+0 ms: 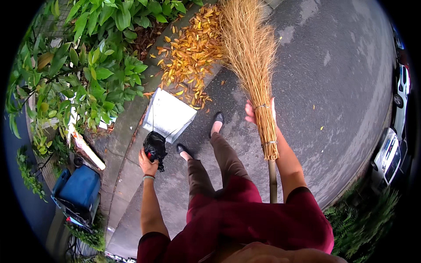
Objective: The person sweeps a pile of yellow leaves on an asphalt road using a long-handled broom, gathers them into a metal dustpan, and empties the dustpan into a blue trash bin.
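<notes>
My left hand (147, 163) grips the black-wrapped handle (155, 147) of a grey metal dustpan (169, 115), which rests on the asphalt with its mouth toward a pile of dry orange leaves (188, 55) along the curb. My right hand (252, 113) holds a straw broom (252, 57) by its bound neck. The broom's bristles spread over the right edge of the leaf pile, and its wooden stick (272, 179) runs back beside my right arm. My feet in black flat shoes (218, 117) stand just behind the dustpan.
A concrete curb (127, 131) runs along the left with green leafy shrubs (87, 57) behind it. A blue bin (78, 188) stands at lower left. Wet grey asphalt (333, 87) spreads to the right, with parked cars (390, 153) at the far right edge.
</notes>
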The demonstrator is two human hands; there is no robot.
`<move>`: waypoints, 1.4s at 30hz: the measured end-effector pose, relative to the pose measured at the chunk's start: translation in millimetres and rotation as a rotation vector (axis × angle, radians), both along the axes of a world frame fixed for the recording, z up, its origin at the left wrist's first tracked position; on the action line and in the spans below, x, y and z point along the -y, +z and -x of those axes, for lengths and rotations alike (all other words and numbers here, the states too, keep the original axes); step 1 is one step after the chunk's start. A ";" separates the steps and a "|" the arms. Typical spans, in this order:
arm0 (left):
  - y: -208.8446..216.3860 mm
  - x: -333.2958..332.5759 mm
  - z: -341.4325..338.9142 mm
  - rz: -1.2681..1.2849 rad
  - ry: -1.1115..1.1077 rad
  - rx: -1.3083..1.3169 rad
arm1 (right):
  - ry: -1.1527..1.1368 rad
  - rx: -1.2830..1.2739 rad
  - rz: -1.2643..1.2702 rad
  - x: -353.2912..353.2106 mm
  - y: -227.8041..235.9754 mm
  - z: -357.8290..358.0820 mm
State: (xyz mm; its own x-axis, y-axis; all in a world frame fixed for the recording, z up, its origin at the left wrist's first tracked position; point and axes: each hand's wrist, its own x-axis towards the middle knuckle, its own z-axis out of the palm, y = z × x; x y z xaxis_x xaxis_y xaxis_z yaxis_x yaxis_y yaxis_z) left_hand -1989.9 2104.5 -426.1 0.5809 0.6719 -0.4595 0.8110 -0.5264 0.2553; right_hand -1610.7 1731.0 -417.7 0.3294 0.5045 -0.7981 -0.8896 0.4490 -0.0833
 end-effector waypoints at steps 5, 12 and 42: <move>-34.7 6.2 -12.9 -0.087 0.056 -0.207 | 0.081 -0.220 -0.146 -9.1 -13.3 -16.9; -62.2 -9.5 -5.9 -0.081 0.021 0.041 | 0.671 -0.132 0.337 -0.7 -9.1 33.7; -65.7 -16.9 -11.7 0.104 0.207 0.075 | 0.629 -0.265 0.562 151.8 309.7 263.1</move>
